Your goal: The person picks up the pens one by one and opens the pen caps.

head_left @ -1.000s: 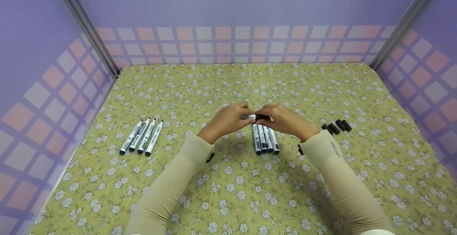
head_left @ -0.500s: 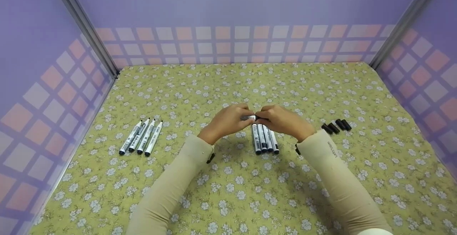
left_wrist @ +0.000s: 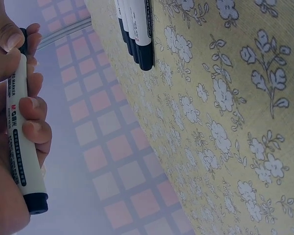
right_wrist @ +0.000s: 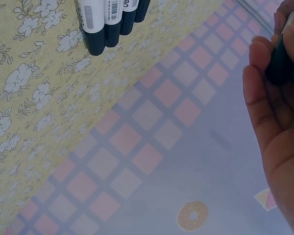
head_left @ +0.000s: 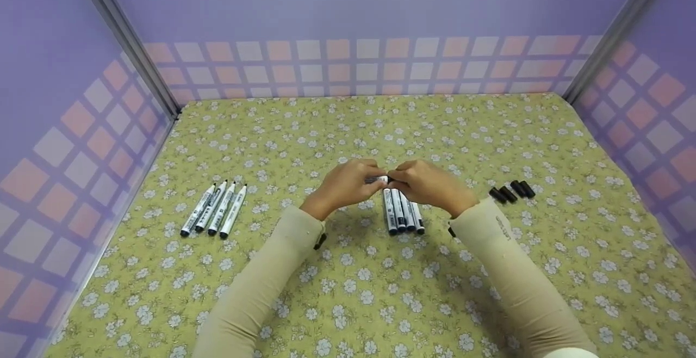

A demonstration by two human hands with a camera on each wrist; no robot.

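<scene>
My left hand point(head_left: 345, 184) grips a white whiteboard marker point(left_wrist: 22, 132) by its barrel, fingers curled round it. At the marker's other end, my right hand point(head_left: 427, 185) pinches the black cap point(right_wrist: 279, 61) between thumb and fingers. The two hands meet above the middle of the table, and the fingers hide the joint between cap and barrel. Just below them lies a row of several white markers point(head_left: 401, 211), side by side. The wrist views show dark ends on these markers, while the hands cover their far ends in the head view.
Several uncapped markers point(head_left: 215, 211) lie slanted at the left, dark tips pointing away. Several loose black caps point(head_left: 511, 190) lie at the right. A flowered cloth point(head_left: 348, 303) covers the table, enclosed by purple panels point(head_left: 348, 10) on the back and sides.
My right hand has shifted slightly left and turned, so its fingers now cover the black cap that showed earlier. My left hand stays almost in place with the marker.
</scene>
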